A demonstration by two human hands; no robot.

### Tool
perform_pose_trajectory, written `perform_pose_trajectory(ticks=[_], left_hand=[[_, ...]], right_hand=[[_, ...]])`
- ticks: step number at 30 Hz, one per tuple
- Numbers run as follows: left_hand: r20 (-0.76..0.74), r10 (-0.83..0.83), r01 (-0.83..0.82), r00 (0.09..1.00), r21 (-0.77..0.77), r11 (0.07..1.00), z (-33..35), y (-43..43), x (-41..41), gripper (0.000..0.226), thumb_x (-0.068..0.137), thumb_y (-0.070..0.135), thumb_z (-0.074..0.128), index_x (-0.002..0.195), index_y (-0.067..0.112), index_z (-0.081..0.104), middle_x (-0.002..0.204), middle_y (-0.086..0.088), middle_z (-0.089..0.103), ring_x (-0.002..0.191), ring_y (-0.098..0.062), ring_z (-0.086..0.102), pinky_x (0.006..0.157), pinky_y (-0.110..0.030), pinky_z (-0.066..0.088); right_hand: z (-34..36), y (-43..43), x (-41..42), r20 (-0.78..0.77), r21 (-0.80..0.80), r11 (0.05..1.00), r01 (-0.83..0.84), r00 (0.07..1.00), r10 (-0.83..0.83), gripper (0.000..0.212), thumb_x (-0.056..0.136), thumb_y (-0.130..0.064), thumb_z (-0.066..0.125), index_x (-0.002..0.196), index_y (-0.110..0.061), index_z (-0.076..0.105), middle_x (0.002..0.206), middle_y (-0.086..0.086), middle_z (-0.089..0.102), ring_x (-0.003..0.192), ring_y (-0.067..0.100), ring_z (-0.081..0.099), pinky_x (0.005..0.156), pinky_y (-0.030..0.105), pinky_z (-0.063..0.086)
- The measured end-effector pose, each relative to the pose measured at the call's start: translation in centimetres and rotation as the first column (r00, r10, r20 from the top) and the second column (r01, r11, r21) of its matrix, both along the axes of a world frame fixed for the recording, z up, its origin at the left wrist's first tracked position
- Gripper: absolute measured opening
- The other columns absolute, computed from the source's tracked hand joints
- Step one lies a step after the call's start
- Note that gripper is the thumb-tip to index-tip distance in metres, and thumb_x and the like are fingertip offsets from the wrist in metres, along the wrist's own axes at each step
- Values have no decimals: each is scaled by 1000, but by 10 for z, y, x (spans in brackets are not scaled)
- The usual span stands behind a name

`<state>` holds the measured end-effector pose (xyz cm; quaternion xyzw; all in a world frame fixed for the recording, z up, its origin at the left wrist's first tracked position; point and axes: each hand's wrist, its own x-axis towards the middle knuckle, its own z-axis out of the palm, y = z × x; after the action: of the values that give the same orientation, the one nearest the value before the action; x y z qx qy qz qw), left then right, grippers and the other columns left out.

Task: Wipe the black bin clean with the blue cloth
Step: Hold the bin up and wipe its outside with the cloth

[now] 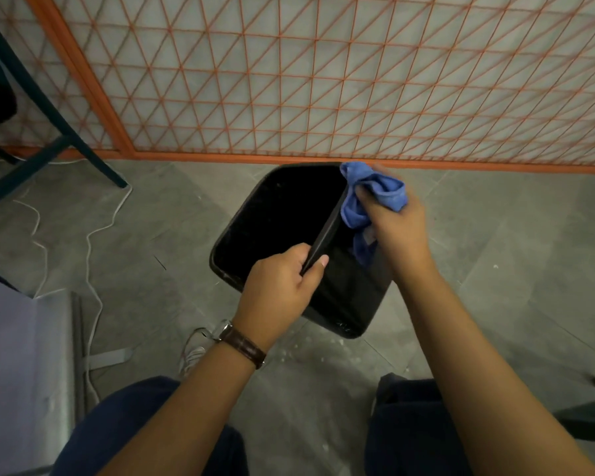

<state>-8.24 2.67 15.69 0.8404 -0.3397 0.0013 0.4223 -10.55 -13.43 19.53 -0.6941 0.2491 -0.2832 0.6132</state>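
Observation:
The black bin [351,297] stands tilted on the grey floor in the middle of the view, its dark opening facing up and to the left. My left hand [279,286] grips the near part of its rim, thumb outside and fingers curled inside. My right hand [397,221] holds the bunched blue cloth [368,197] against the rim's far right side, with part of the cloth hanging down the bin's outer wall.
An orange metal grid fence [323,97] runs just behind the bin. A dark chair frame [49,139] stands at the far left, and white cables [93,235] trail over the floor. A pale panel [24,372] is at the near left. My knees fill the bottom edge.

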Motion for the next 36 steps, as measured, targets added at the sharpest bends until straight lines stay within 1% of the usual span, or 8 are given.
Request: perform_pose_trajectory(ticks=[2,6,16,20,24,28,32,36], left_hand=[[120,-32,24,992,70,997,-2,2,1,30,92,36,50,68,20,41,43,8,35,40,-15,43,44,-24,29],[270,-85,44,959,154,987,-7,2,1,34,89,37,43,67,12,52,42,0,45,35,-21,47,39,-23,30],[232,94,-124,968,120,985,-15,-11,-22,31,86,34,45,69,12,59,40,1,48,32,-15,46,40,-17,20],[-5,214,-214,977,-9,977,-16,-15,-21,22,80,20,45,71,3,57,51,-12,58,45,-29,56,45,-26,36],[-280,7,-21,960,-46,999,-13,-20,-21,19,82,17,53,72,1,56,60,-14,60,54,-24,55,54,-37,43],[-781,-176,-82,600,-278,957,0,-20,-4,36,89,8,44,57,13,58,51,5,59,51,-6,56,58,-24,45],[-854,-29,-230,520,-172,958,14,-13,24,62,97,46,27,61,8,61,47,-1,65,44,-11,63,48,-19,51],[-863,-20,-241,505,-164,957,17,-10,28,67,94,55,27,57,7,55,42,0,58,38,-11,54,43,-19,46]], right_hand=[[-2,-3,-1,-30,50,999,12,1000,-11,17,82,-14,70,97,-8,63,76,-4,64,61,-4,60,59,15,46],[-8,1,-1,-168,-190,977,99,977,-131,26,73,-20,77,90,-18,57,71,-14,60,58,-10,56,53,5,41],[-5,34,-5,-201,-404,908,108,958,-203,40,64,-23,74,90,-21,44,72,-8,57,61,8,57,50,26,43],[-11,61,-10,-226,-404,914,-35,972,-63,39,68,-33,74,88,-28,41,76,-8,60,65,4,58,52,15,42],[-11,45,-15,-250,-414,910,-13,963,-100,36,69,-33,73,84,-27,41,65,-9,55,55,2,53,44,11,36],[-14,37,-22,-292,-570,816,-93,952,-96,29,70,-29,72,82,-22,46,62,-8,53,55,9,52,48,25,39],[-15,34,-35,-227,-768,612,-186,974,11,29,66,-20,75,79,-15,50,66,-4,52,56,18,49,47,32,41],[-22,32,-53,-217,-873,415,-256,966,138,20,69,-16,70,79,-12,54,72,3,57,62,25,52,49,39,45]])
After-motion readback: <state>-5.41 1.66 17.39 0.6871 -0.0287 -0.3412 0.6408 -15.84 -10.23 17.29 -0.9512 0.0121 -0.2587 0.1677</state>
